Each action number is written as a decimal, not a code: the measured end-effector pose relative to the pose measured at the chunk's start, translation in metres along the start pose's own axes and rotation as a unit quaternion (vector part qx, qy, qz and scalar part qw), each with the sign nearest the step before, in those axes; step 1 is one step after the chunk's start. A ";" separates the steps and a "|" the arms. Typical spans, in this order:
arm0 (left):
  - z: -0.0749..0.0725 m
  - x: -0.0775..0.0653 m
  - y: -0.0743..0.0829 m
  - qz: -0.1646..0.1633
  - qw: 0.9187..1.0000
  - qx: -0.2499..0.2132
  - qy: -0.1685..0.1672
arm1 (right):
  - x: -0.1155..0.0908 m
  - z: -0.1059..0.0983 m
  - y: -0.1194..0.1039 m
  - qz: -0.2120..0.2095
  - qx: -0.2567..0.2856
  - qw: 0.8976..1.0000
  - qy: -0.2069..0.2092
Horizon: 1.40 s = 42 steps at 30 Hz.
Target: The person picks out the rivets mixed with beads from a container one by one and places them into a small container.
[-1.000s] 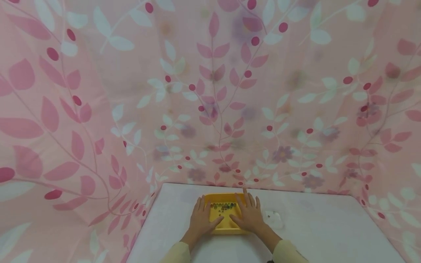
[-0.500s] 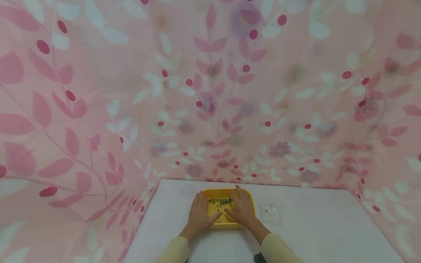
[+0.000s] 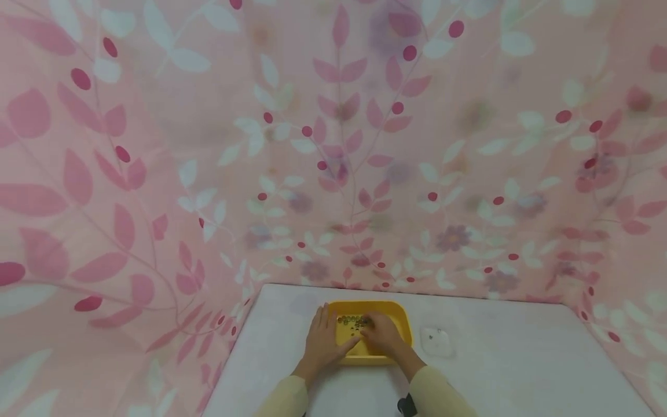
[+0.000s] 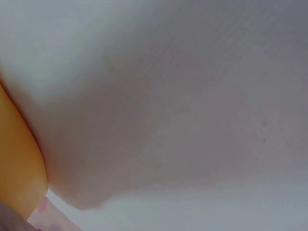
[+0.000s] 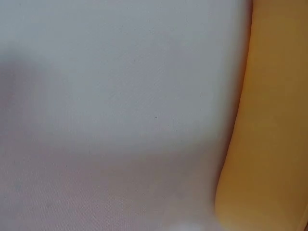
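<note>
A yellow tray (image 3: 403,315) lies on the white table, with several small glassy marbles (image 3: 348,319) in a loose row near its back and smaller beads in front of them. My left hand (image 3: 322,343) rests along the tray's left side, fingers straight, thumb reaching over the inside. Inside the tray, my right hand (image 3: 384,336) bends its fingers down at the right end of the marble row; I cannot tell whether they pinch one. Both wrist views show just the tray's outer wall (image 4: 19,159) and table, no fingers.
To the right of the tray sits a small clear square dish (image 3: 436,343) with a couple of tiny bits in it. Pink floral cloth (image 3: 365,174) hangs behind and at both sides of the white table (image 3: 500,347).
My right hand has moved from the tray's right rim inward to the marbles, its fingers going from spread to bent. My left hand stays at the left side. The view shifts slightly.
</note>
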State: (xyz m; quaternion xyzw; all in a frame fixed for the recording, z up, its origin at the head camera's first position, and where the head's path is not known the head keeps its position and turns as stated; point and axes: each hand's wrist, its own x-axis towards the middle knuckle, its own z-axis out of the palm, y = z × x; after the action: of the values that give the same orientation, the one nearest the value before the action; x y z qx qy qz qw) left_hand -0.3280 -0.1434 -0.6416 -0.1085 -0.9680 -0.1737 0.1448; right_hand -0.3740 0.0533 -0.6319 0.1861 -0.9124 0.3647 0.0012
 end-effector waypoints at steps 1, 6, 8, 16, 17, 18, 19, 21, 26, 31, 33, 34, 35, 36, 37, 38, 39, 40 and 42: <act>-0.001 0.001 0.000 0.000 1.000 0.004 0.000 | 0.001 0.000 0.001 0.006 0.007 1.000 -0.007; 0.000 0.002 0.000 -0.011 1.000 0.013 -0.018 | 0.004 -0.001 0.001 0.014 0.037 0.999 -0.030; 0.001 0.002 0.000 -0.013 0.999 0.012 -0.026 | 0.004 -0.001 0.001 0.016 0.035 0.999 -0.028; 0.000 -0.002 -0.002 -0.017 1.000 0.010 -0.021 | 0.006 0.008 0.002 -0.007 0.039 0.999 -0.019; 0.001 -0.003 -0.003 -0.018 1.000 0.012 -0.020 | 0.007 0.010 0.002 -0.006 0.040 0.999 -0.023; 0.001 -0.004 -0.004 -0.021 1.000 0.012 -0.019 | 0.007 0.012 0.002 -0.008 0.040 0.999 -0.025; 0.002 -0.005 -0.006 -0.023 1.000 0.010 -0.015 | 0.007 0.014 0.002 -0.007 0.035 0.999 -0.028; 0.002 -0.007 -0.005 -0.024 1.000 -0.001 -0.012 | 0.007 0.015 0.003 -0.004 0.029 0.999 -0.033; -0.002 -0.003 0.002 -0.007 1.000 -0.011 -0.005 | 0.009 0.011 0.006 -0.012 0.011 0.999 -0.029; -0.001 -0.001 0.003 0.002 1.000 0.004 0.003 | 0.011 0.009 0.009 -0.015 0.002 0.999 -0.034; 0.000 -0.001 0.003 -0.002 1.000 0.010 -0.001 | 0.012 0.009 0.009 -0.013 0.002 0.999 -0.038; 0.001 -0.001 0.003 -0.004 1.000 0.014 -0.004 | 0.011 0.010 0.009 -0.011 0.001 0.999 -0.039; 0.001 -0.001 0.002 -0.004 1.000 0.015 -0.005 | 0.011 0.010 0.008 -0.008 0.000 0.999 -0.040; 0.002 -0.001 0.002 -0.006 1.000 0.016 -0.007 | 0.010 0.010 0.008 -0.009 0.000 0.999 -0.039; 0.002 -0.001 0.002 -0.006 1.000 0.016 -0.007 | 0.010 0.011 0.008 -0.008 -0.002 0.999 -0.039; 0.002 -0.002 0.003 -0.007 1.000 0.013 -0.008 | 0.010 0.011 0.007 -0.010 -0.004 0.999 -0.038; 0.002 -0.002 0.002 -0.006 1.000 0.012 -0.006 | 0.010 0.011 0.007 -0.009 -0.005 0.999 -0.037; 0.001 -0.002 0.003 -0.004 1.000 0.009 -0.004 | 0.010 0.011 0.007 -0.011 -0.008 0.999 -0.037; 0.001 -0.002 0.003 -0.001 1.000 0.006 -0.003 | 0.009 0.011 0.006 -0.004 -0.010 0.999 -0.040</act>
State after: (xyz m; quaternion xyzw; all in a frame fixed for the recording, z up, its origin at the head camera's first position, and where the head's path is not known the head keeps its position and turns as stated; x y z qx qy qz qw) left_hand -0.3261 -0.1408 -0.6421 -0.1072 -0.9697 -0.1674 0.1423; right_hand -0.3835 0.0473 -0.6427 0.2035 -0.9147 0.3476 -0.0317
